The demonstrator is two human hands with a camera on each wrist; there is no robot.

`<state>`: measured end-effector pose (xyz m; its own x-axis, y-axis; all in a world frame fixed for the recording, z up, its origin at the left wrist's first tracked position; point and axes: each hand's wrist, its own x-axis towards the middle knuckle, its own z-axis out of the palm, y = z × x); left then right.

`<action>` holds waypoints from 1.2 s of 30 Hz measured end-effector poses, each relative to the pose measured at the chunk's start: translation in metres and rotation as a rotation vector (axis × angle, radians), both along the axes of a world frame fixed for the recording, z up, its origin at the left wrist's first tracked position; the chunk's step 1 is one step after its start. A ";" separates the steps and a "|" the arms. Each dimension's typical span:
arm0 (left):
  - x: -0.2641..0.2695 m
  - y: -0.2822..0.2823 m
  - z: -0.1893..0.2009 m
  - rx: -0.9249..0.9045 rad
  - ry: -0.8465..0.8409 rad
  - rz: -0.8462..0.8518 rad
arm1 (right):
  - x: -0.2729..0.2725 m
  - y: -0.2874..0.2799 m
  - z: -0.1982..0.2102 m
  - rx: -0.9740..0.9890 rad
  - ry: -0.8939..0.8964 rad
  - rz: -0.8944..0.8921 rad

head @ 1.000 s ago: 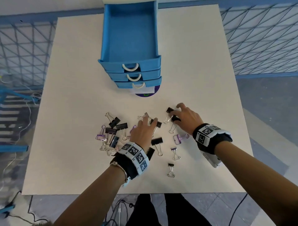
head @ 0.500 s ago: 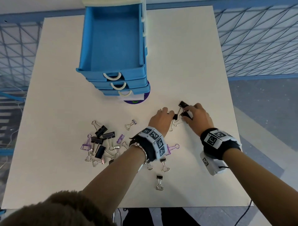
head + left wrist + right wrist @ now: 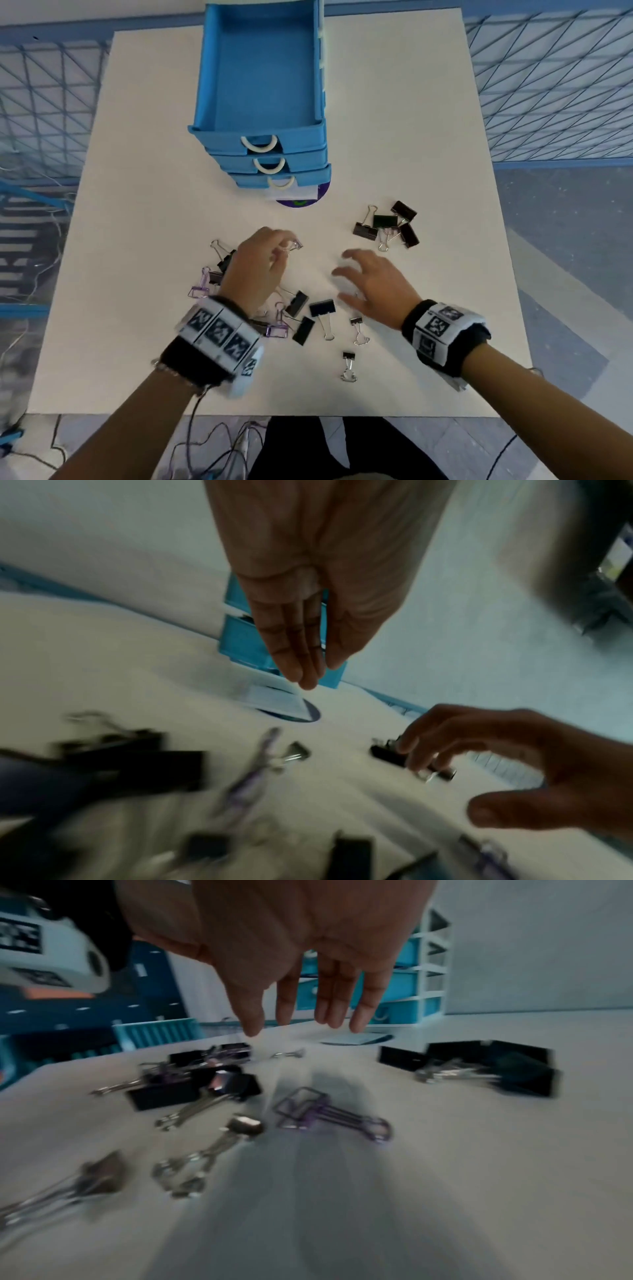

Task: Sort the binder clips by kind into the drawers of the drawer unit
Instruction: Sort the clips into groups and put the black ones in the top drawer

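The blue drawer unit stands at the far middle of the table, its top drawer pulled out and empty. Several black binder clips lie grouped to the right. My left hand hovers with straight fingers over a small clip, holding nothing. My right hand is spread open above the table, over a purple wire clip. A mixed pile of black and purple clips lies beside and under my left wrist. More black clips and small ones lie between my wrists.
A purple disc with a white label lies at the foot of the drawer unit. The table's near edge is close to my body. Blue mesh fencing surrounds the table, and cables lie on the floor.
Both hands have come away from the black clips at the right, which now lie there in a group. My left hand moved left to the small clip; my right hand drew back, open.
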<state>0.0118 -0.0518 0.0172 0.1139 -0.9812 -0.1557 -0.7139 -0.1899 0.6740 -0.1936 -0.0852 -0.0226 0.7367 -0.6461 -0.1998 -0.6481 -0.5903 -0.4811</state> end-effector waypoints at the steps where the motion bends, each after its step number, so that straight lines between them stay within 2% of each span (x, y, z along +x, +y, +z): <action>1: 0.010 0.014 0.001 0.022 -0.028 0.009 | 0.008 0.008 0.000 0.014 0.027 0.071; 3: 0.026 0.041 0.000 0.062 -0.097 0.008 | 0.024 0.021 0.002 0.042 0.072 0.177; 6: 0.032 0.071 -0.008 0.138 -0.124 -0.079 | 0.044 0.036 0.002 0.146 0.161 0.212; 8: 0.023 0.082 -0.017 0.174 -0.131 -0.213 | 0.052 0.041 0.000 0.154 0.250 0.197; 10: 0.011 0.085 -0.027 0.179 -0.207 -0.348 | 0.058 0.043 0.000 0.152 0.287 0.158; 13: -0.004 0.077 -0.035 0.206 -0.314 -0.440 | 0.062 0.041 0.000 0.148 0.353 0.115; 18: -0.012 0.051 -0.044 0.242 -0.395 -0.471 | 0.053 0.021 0.001 0.220 0.328 -0.024; 23: -0.017 0.031 -0.049 0.298 -0.467 -0.498 | 0.045 0.004 -0.008 0.184 0.314 -0.104; 29: -0.042 0.010 -0.045 0.282 -0.424 -0.449 | 0.035 -0.025 -0.009 0.151 0.294 -0.176; 36: -0.067 -0.032 -0.053 0.284 -0.378 -0.390 | 0.000 -0.058 -0.008 0.113 0.231 -0.311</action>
